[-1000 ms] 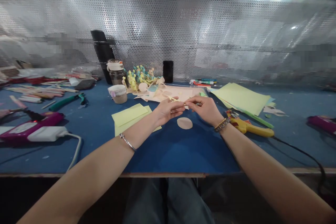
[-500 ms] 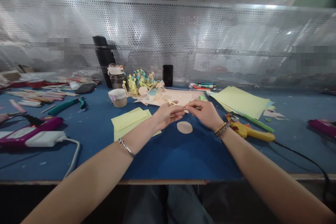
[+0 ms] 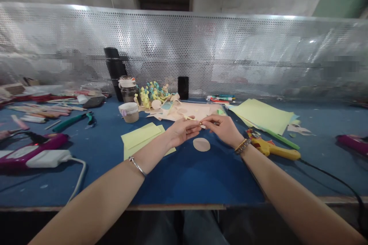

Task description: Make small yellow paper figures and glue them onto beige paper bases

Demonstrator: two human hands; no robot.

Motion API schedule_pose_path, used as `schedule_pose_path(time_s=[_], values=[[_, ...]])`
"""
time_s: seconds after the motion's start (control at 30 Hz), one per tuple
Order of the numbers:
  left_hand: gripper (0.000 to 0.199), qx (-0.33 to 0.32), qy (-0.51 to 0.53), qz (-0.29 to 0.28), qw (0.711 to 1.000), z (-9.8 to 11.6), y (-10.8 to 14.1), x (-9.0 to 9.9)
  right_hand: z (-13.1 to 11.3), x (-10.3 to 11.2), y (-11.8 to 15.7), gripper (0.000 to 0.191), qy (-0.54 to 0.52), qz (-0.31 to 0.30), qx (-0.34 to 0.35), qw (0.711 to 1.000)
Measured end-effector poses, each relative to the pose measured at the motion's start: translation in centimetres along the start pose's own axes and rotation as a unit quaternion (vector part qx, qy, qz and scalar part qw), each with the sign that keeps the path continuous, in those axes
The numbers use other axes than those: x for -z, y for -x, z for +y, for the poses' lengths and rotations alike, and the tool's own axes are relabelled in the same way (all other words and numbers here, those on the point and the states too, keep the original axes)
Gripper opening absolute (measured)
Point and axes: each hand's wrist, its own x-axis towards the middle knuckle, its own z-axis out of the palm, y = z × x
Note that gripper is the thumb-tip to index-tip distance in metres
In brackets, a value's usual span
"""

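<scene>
My left hand and my right hand meet over the middle of the table, fingertips touching. A thin pale yellow strip of paper sticks out from my left hand's closed fingers. My right thumb and forefinger pinch at its end, by the left fingertips; a small pale bit shows there, mostly hidden. On the table just below the hands lies a pale pink paper oval. Yellow paper sheets rest beside my left wrist. To the right of my right wrist is a yellow glue gun with a black cord.
Behind the hands lie pink paper sheets and a bunch of paper flowers. A paper-topped cup, a jar, a black bottle and a phone stand there. Purple power strip at left; green pen at right.
The view has tilted up slightly, so everything sits lower and an exit sign appears on top. Both hands keep nearly the same pose around the strip.
</scene>
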Motion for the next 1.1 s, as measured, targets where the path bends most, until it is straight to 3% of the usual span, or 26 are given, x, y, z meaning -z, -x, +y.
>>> schedule_pose_path(time_s=[0.93,1.1], values=[[0.055,-0.02,-0.011,-0.02,1.0,-0.25,-0.05,0.07,0.02,0.05,-0.11,0.023,-0.04,-0.002,-0.026,0.999],[0.06,-0.041,-0.012,-0.016,0.999,-0.32,-0.26,0.28,-0.39,0.1,-0.03,0.023,-0.015,0.025,-0.013,0.999]])
